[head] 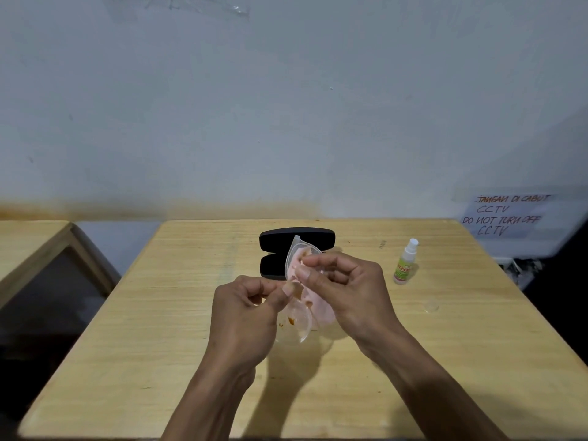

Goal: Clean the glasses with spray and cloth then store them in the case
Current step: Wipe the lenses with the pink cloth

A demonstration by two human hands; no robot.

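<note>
Clear-framed glasses (297,316) are held above the middle of the wooden table (159,313), one lens up near the case and the other low by my wrists. My left hand (245,313) pinches the frame near the bridge. My right hand (343,281) presses a pale pink cloth (319,305) against the upper lens (294,256). Orange-brown smudges show on the lower lens. The black glasses case (280,241) lies open on the table behind my hands, partly hidden by them. A small spray bottle (404,264) with a white top stands to the right of my hands.
A clear round cap (430,304) lies on the table at the right. A second wooden table (35,249) stands to the left across a gap. The wall (286,122) runs right behind the table, with a handwritten paper sign (506,214) at the right.
</note>
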